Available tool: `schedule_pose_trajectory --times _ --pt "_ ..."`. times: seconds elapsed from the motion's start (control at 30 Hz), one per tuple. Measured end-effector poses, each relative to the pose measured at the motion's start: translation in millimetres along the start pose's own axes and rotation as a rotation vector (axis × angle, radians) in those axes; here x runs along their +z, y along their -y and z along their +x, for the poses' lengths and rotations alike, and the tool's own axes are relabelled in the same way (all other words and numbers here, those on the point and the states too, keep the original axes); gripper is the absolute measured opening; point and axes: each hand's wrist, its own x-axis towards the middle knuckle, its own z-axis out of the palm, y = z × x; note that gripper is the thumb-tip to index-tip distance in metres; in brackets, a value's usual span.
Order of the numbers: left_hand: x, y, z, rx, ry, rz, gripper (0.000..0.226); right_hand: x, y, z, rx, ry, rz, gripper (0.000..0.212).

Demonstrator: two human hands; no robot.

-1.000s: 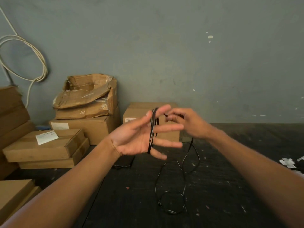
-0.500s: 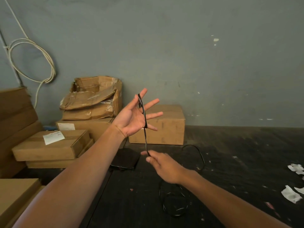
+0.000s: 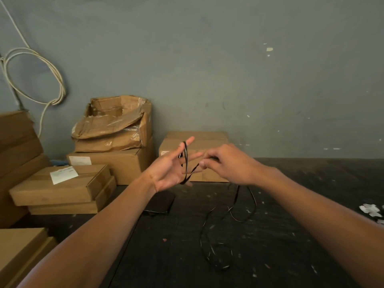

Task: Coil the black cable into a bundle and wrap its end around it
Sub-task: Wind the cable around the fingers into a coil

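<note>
A thin black cable (image 3: pixel 185 161) is looped several times around the spread fingers of my left hand (image 3: pixel 171 169), which is held up palm toward me. My right hand (image 3: pixel 224 163) is just to its right, fingers pinched on the cable where it leaves the loops. The rest of the cable (image 3: pixel 216 242) hangs down from under my right hand and lies in loose curls on the dark floor below. The cable's far end is not clear to see.
Cardboard boxes (image 3: pixel 62 183) are stacked at left, and one box (image 3: pixel 209 140) stands behind my hands against the grey wall. A flat black object (image 3: pixel 160 204) lies on the floor under my left wrist. White paper scraps (image 3: pixel 372 210) lie at far right. A white cable coil (image 3: pixel 35 75) hangs on the wall.
My right hand has come back up from below to the right of my left hand, bringing the cable up. Another turn lies across the left fingers, and less cable lies on the floor.
</note>
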Motion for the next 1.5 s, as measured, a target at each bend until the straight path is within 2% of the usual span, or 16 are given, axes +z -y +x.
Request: schedule_pose_trajectory --times 0.2,0.4,0.63,0.77,0.87,1.03,1.2,1.5 --pt "27.6 9.3 -8.3 -0.155 0.153 0.180 0.037 -34.5 -13.7 17.3 0.045 -0.036 -0.176 0.014" --pt "32.5 13.2 -16.8 -0.253 0.309 0.263 0.041 -58.9 -29.3 20.3 0.022 -0.091 -0.174 0.012" --pt "40.3 7.1 -26.9 -0.253 0.495 0.196 0.047 -48.8 -52.6 16.0 -0.005 -0.138 -0.027 0.015" --pt "47.8 -1.5 -31.7 -0.232 0.616 0.123 0.051 -21.0 -72.1 10.6 0.014 -0.135 0.172 0.020" --pt "54.3 -11.7 -32.3 -0.169 0.649 0.077 0.052 13.7 -79.9 2.2 0.033 -0.098 0.321 0.025" --pt "56.5 -39.4 -22.0 -0.033 0.604 0.008 0.048 77.5 -68.5 -12.7 0.147 0.002 0.489 0.021" --pt "45.0 -56.4 -9.4 0.038 0.439 0.023 0.049 111.0 -32.9 -18.0 0.149 0.018 0.571 0.027" --pt "5.3 -59.8 5.3 0.125 -0.005 -0.063 0.036 111.1 -4.2 -21.0 0.050 0.125 0.364 0.027"
